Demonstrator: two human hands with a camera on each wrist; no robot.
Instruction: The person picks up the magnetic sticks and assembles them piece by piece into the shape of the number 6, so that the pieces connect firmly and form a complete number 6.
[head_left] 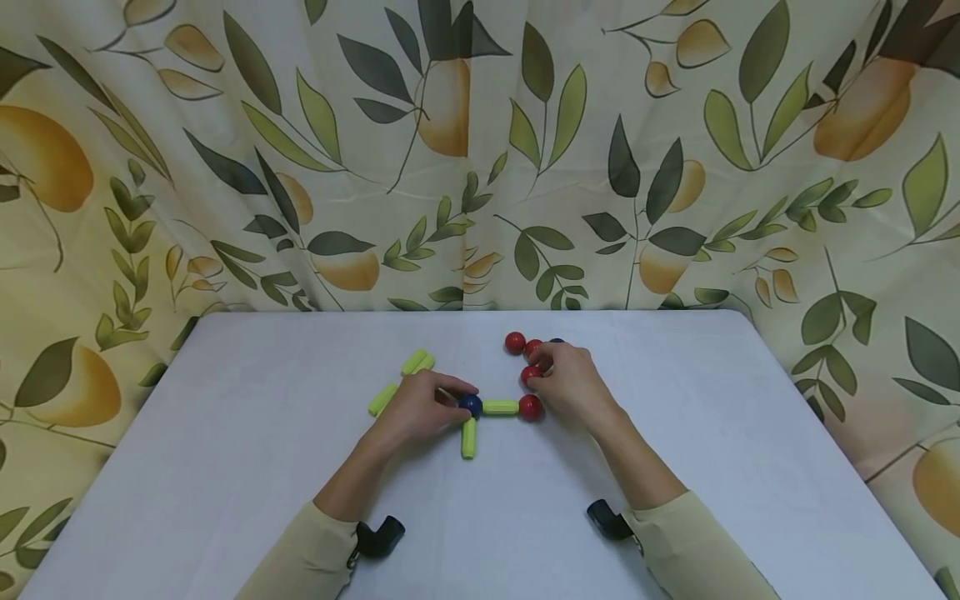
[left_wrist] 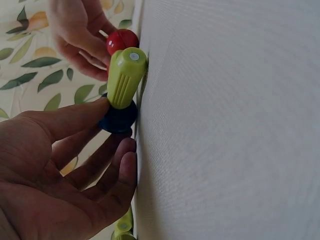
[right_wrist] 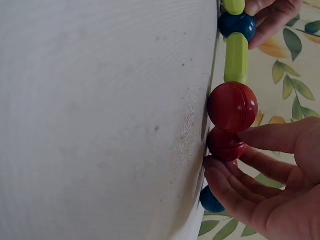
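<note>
Both bare forearms (head_left: 352, 479) (head_left: 637, 462) slant inward from beige sleeves (head_left: 300, 554) (head_left: 701, 554), bringing the left hand (head_left: 420, 407) and right hand (head_left: 567, 382) near each other but apart. I can see the left thumb (left_wrist: 75, 117) pinching against curved fingers (left_wrist: 107, 187); the right hand, reaching slightly farther forward, pinches likewise, its thumb (right_wrist: 275, 137) opposite bent fingers (right_wrist: 230, 180).

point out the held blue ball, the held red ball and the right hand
held blue ball (head_left: 472, 406): head view, visible middle
held red ball (right_wrist: 225, 145): right wrist view, visible middle
right hand (head_left: 575, 386): head view, back of the hand
</note>
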